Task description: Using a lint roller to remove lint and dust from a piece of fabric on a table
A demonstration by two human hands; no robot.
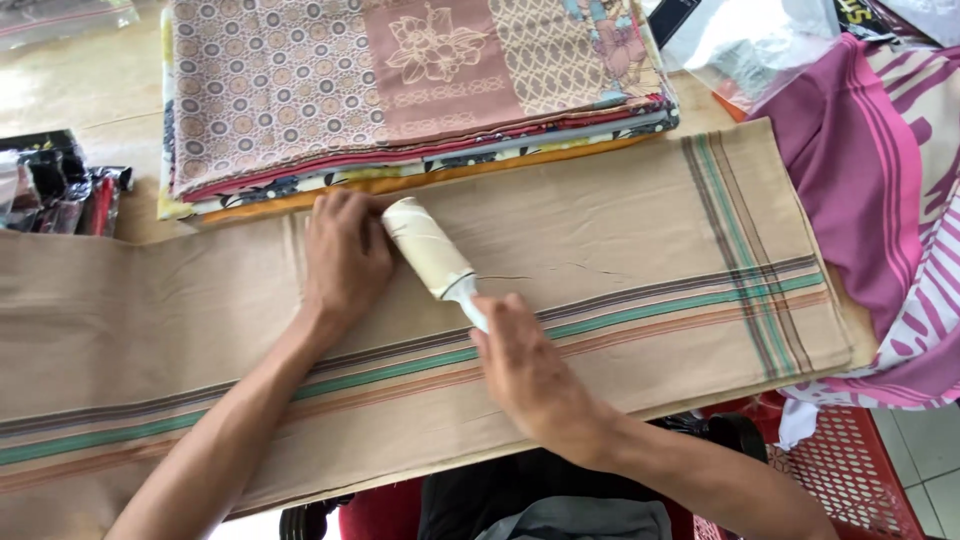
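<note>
A long tan cloth with green, brown and orange stripes lies folded flat across the table in the head view. My left hand rests palm down on it, fingers together, next to the roller's far end. My right hand grips the white handle of a lint roller, whose cream sticky drum lies on the cloth, pointing away to the upper left.
A stack of folded patterned fabrics lies just beyond the tan cloth. Pink and white striped cloth hangs at the right. Clear plastic bags sit at the top right, dark packets at the left, a red plastic basket below right.
</note>
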